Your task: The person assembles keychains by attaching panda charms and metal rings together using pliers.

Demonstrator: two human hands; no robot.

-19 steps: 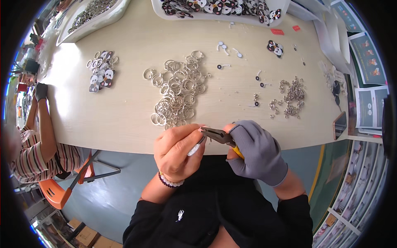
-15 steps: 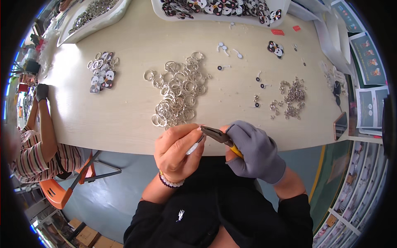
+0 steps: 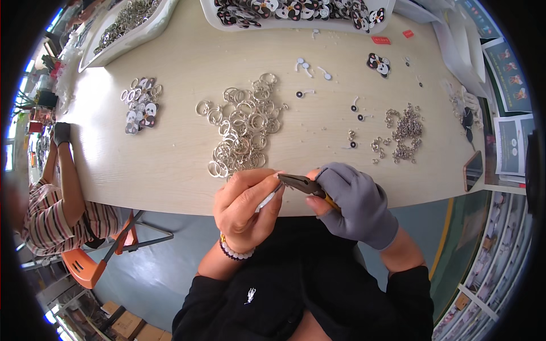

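Observation:
My left hand (image 3: 245,207), bare and wearing beaded bracelets, pinches a small white piece (image 3: 267,200) with a dark edge; the fingers cover most of it. In my right hand (image 3: 357,206), which wears a grey fingerless glove, is a pair of pliers (image 3: 300,183) with yellow handles. The plier jaws reach to my left fingertips, beside the white piece. Whether the jaws grip something small there I cannot tell. Just beyond my left hand lies a pile of silver key rings (image 3: 242,128).
Small metal fittings (image 3: 405,133) lie in a heap at the right, near a phone (image 3: 472,170). Panda charms with rings (image 3: 142,105) sit at the left. White bins of panda charms (image 3: 296,24) and rings (image 3: 94,58) stand at the back. Another person's gloved hand (image 3: 62,133) is far left.
The view has shifted slightly. My right hand has turned a little on the pliers, so its thumb shows more. The jaws stay at my left fingertips.

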